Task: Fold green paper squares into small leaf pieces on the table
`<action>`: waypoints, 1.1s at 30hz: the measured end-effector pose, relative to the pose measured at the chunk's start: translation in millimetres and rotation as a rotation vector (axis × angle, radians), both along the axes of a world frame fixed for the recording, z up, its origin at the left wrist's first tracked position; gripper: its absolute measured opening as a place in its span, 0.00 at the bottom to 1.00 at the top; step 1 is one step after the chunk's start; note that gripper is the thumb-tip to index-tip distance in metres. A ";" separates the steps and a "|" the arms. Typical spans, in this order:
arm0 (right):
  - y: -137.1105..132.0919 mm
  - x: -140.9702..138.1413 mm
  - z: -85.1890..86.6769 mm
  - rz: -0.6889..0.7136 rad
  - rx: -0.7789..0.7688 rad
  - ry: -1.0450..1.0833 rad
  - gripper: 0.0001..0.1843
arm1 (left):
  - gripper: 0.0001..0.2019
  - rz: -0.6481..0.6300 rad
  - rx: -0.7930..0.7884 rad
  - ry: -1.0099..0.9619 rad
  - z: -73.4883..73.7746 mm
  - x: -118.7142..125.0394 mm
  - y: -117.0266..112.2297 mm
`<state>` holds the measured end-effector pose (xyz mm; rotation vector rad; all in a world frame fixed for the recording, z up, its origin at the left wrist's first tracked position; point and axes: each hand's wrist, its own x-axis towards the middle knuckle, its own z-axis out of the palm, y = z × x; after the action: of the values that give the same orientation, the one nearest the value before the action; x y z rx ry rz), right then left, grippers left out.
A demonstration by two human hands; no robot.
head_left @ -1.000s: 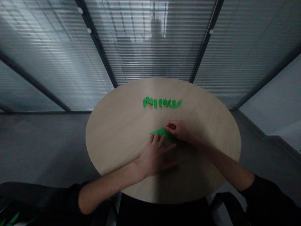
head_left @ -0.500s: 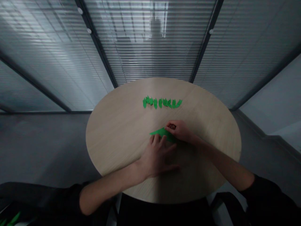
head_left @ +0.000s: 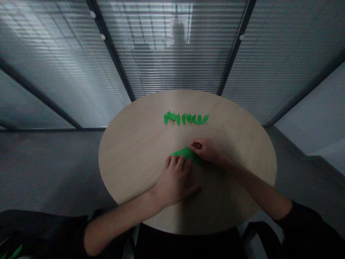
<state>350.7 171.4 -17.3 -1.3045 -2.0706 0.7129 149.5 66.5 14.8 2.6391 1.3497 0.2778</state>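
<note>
Right hand [head_left: 206,149] pinches the green sheet [head_left: 186,152] at its far edge; left hand [head_left: 172,184], loosely spread, touches it

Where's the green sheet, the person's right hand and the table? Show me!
Green sheet [head_left: 185,153]: head view, on its uncovered middle.
Right hand [head_left: 206,149]: head view, on the back of the hand.
Table [head_left: 130,149]: head view, on its bare top.

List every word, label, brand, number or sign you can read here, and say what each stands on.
None can be read.
Green sheet: no lettering visible.
Row of green pieces: too small to tell whether any marks are on them.
Tabletop: no lettering visible.
</note>
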 end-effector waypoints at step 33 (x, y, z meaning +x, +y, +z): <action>0.0 0.7 -2.3 0.007 -0.004 0.020 0.09 | 0.35 0.092 0.008 0.069 1.6 -11.9 2.8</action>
<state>351.4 171.4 -19.6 -1.2873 -2.0596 0.7307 137.6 69.3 16.4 2.6197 1.4974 0.2053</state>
